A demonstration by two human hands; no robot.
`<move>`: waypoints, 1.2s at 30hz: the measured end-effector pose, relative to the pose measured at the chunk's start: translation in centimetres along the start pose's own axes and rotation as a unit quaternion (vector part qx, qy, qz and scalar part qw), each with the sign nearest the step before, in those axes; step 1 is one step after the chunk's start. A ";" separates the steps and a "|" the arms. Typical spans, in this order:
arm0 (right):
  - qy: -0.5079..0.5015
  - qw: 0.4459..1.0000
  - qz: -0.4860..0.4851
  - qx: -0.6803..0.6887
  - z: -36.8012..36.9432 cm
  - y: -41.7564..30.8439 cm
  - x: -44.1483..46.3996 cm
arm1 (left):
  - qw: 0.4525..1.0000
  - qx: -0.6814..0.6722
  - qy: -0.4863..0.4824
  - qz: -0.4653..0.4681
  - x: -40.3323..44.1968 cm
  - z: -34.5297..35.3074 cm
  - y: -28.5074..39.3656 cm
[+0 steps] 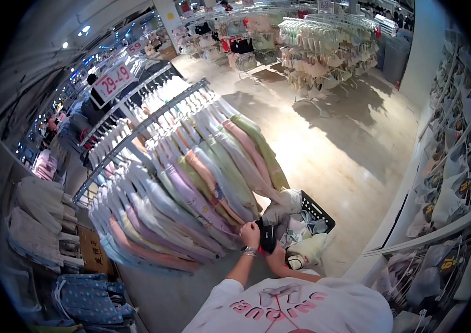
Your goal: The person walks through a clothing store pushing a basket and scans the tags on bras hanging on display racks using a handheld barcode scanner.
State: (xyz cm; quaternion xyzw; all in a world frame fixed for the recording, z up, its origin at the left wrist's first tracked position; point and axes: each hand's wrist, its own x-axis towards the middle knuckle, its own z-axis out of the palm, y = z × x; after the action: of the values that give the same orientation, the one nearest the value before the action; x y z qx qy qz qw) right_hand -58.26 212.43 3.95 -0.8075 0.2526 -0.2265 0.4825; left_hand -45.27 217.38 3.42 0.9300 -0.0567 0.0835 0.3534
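Note:
My left hand (251, 235), with bracelets at its wrist, is closed like a fist at the edge of a small black item (268, 238), perhaps a piece of clothing. My right hand (274, 254) is behind and below that black item, which hides its fingers. Just right of both hands is a black basket (324, 213) with holes in its rim. Crumpled pale and grey clothes (297, 226) fill it, and a light green garment (308, 248) spreads over its near side. Left of my left hand, pastel garments (191, 191) hang close together on white hangers.
A metal rail (141, 133) carries the hanging garments, beneath a price sign (112, 83). Folded blue dotted clothes (88, 297) lie at lower left by a cardboard box (95, 251). Packaged goods hang on a wall rack (449, 161) at right. Underwear racks (324, 50) stand farther back.

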 end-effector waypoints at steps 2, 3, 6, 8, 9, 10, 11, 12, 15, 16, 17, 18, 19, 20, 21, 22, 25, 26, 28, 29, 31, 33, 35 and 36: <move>0.007 1.000 0.019 -0.004 -0.7 0.5 1.5 | 0.999 -0.014 0.002 0.029 0.9 1.8 0.9; 0.010 0.999 0.030 -0.007 -1.2 0.9 2.2 | 0.999 -0.002 0.004 0.048 1.3 2.6 1.6; 0.032 0.998 0.041 -0.029 -2.5 2.2 4.4 | 0.997 0.024 -0.013 0.067 2.1 5.0 4.0; 0.032 0.997 0.070 -0.029 -3.5 3.1 5.9 | 0.996 0.036 -0.043 0.063 2.7 6.5 5.8; 0.033 0.996 0.084 -0.029 -4.1 3.6 6.7 | 0.996 0.042 -0.039 0.062 2.8 7.4 6.8; 0.045 0.995 0.082 -0.030 -4.7 4.2 7.3 | 0.996 0.021 -0.037 0.080 3.1 8.3 7.7; 0.058 0.995 0.080 -0.031 -5.4 4.4 8.1 | 0.995 0.002 -0.035 0.098 3.4 9.2 8.4; 0.071 0.994 0.078 -0.031 -6.1 4.5 8.8 | 0.993 -0.018 -0.033 0.116 3.7 10.1 9.0; 0.087 0.992 0.079 -0.051 -8.8 5.5 10.9 | 0.990 -0.017 -0.041 0.133 4.1 12.9 12.1; 0.097 0.991 0.073 -0.057 -9.2 6.6 11.6 | 0.989 -0.022 -0.045 0.137 4.2 13.7 13.2; 0.106 0.990 0.066 -0.064 -9.8 7.5 12.5 | 0.990 -0.020 -0.075 0.118 4.2 14.4 14.2; 0.111 0.989 0.069 -0.069 -10.4 8.3 13.2 | 0.989 -0.011 -0.083 0.118 4.3 14.7 15.7; 0.115 0.988 0.072 -0.074 -11.2 9.1 13.9 | 0.989 -0.002 -0.091 0.118 4.3 15.1 17.2; 0.116 0.987 0.084 -0.077 -11.8 9.7 14.7 | 0.988 0.007 -0.099 0.120 4.4 15.5 18.6; 0.118 0.985 0.097 -0.080 -12.8 9.7 15.8 | 0.978 0.063 -0.115 0.159 4.9 16.9 19.2; 0.134 0.983 0.086 -0.090 -13.9 9.8 16.6 | 0.967 0.116 -0.123 0.189 4.8 18.4 19.8; 0.194 0.974 0.065 -0.101 -16.8 11.3 19.1 | 0.928 0.229 -0.144 0.257 4.8 21.6 23.3; 0.216 0.968 0.051 -0.118 -17.9 12.2 20.0 | 0.921 0.229 -0.166 0.268 4.8 22.5 24.6; 0.250 0.956 0.026 -0.153 -20.4 11.9 21.8 | 0.906 0.232 -0.212 0.284 5.0 23.2 27.6; 0.223 0.966 0.075 -0.112 -21.9 11.0 22.5 | 0.892 0.216 -0.243 0.313 5.2 23.3 29.0; 0.253 0.954 0.071 -0.146 -23.1 13.7 24.1 | 0.868 0.218 -0.262 0.361 5.5 24.7 30.7; 0.269 0.948 0.069 -0.158 -25.3 14.9 26.0 | 0.842 0.216 -0.281 0.406 5.9 27.4 32.1; 0.294 0.938 0.080 -0.166 -27.1 16.3 27.6 | 0.815 0.200 -0.323 0.438 6.4 28.1 34.9; 0.300 0.931 0.095 -0.182 -28.2 16.3 28.2 | 0.798 0.193 -0.343 0.456 6.8 28.4 36.3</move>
State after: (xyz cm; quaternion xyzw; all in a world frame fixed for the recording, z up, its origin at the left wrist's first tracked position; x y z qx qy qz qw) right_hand -56.77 169.41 5.01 -0.7479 0.4983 -0.3616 0.2482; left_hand -41.31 171.16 7.39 0.8136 -0.5741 -0.0802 0.0451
